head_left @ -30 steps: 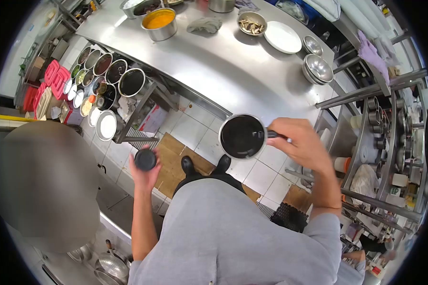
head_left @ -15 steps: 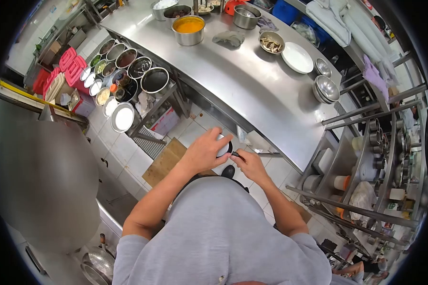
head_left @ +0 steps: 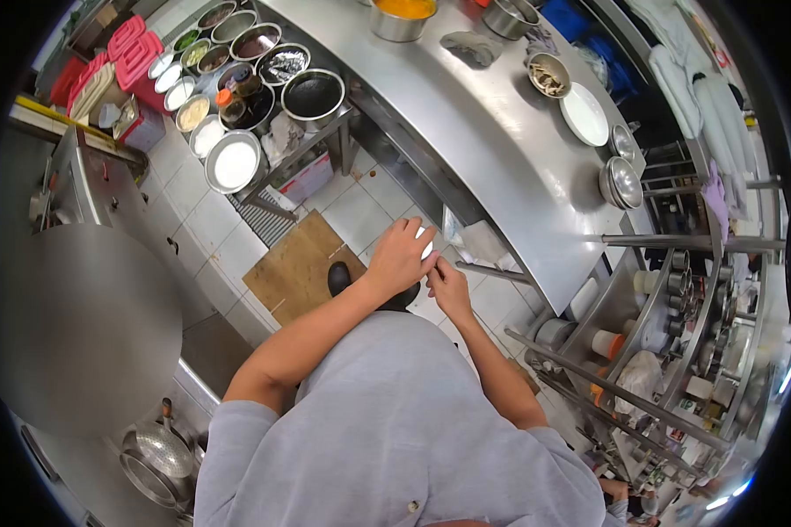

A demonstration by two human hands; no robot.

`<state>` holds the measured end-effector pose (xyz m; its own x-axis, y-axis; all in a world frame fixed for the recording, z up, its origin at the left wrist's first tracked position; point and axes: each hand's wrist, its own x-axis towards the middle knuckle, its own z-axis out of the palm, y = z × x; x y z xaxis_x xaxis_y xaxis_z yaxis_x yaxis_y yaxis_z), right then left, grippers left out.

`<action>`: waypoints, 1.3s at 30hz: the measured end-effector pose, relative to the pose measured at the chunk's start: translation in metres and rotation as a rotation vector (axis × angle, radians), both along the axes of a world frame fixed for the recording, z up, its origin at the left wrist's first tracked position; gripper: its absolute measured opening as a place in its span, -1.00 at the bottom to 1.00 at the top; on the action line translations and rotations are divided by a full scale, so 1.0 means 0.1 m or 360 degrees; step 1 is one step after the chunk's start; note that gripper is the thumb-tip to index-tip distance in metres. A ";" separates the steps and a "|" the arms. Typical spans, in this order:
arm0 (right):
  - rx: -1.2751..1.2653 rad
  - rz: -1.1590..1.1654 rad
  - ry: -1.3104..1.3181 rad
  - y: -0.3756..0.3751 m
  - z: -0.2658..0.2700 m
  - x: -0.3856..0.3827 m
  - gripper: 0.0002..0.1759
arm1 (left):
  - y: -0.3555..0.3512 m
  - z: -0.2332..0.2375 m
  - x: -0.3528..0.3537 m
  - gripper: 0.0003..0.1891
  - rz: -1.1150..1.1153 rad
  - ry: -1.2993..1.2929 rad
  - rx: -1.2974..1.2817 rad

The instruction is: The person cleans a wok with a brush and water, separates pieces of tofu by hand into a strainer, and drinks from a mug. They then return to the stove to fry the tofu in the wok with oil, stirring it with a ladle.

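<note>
Both my hands are together in front of my belly, above the floor. My left hand point(head_left: 398, 256) is closed around a small white rounded object point(head_left: 425, 242); its kind is hard to tell, since the fingers cover most of it. Right beside it, my right hand point(head_left: 448, 288) has its fingers curled in. Half a second ago a short dark handle showed in that hand; at this moment it is mostly hidden by the fingers.
A long steel counter point(head_left: 501, 176) runs ahead, bearing a pot of orange liquid point(head_left: 402, 18), a bowl of sliced food point(head_left: 548, 75), a white plate point(head_left: 584, 115) and metal bowls point(head_left: 622, 182). Ingredient pots point(head_left: 314, 94) stand left. Steel shelving point(head_left: 624, 395) is right; a brown board point(head_left: 303, 263) lies on the floor.
The view has shifted, so the counter now sits further up and right. A second dark shoe shows on the board. My hands stay together, and the dark handle has become hidden.
</note>
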<state>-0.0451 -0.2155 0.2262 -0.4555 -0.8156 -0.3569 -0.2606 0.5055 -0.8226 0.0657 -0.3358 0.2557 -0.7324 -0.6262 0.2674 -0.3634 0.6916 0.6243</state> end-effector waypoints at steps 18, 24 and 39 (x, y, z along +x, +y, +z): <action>-0.0093 -0.0690 -0.0779 -0.06 -1.27 -0.07 -0.60 | -0.25 -0.99 -0.46 -0.42 -0.0314 0.0071 -0.0270; -0.0088 -0.0993 -0.0749 -0.07 -2.19 -1.05 -0.53 | -0.01 -1.67 -0.06 -0.40 -0.0033 -0.0027 0.0662; -0.0500 -0.1633 -0.1299 0.26 -4.34 -2.92 -0.54 | 1.31 -3.37 3.74 -0.55 0.0824 -0.1067 0.1214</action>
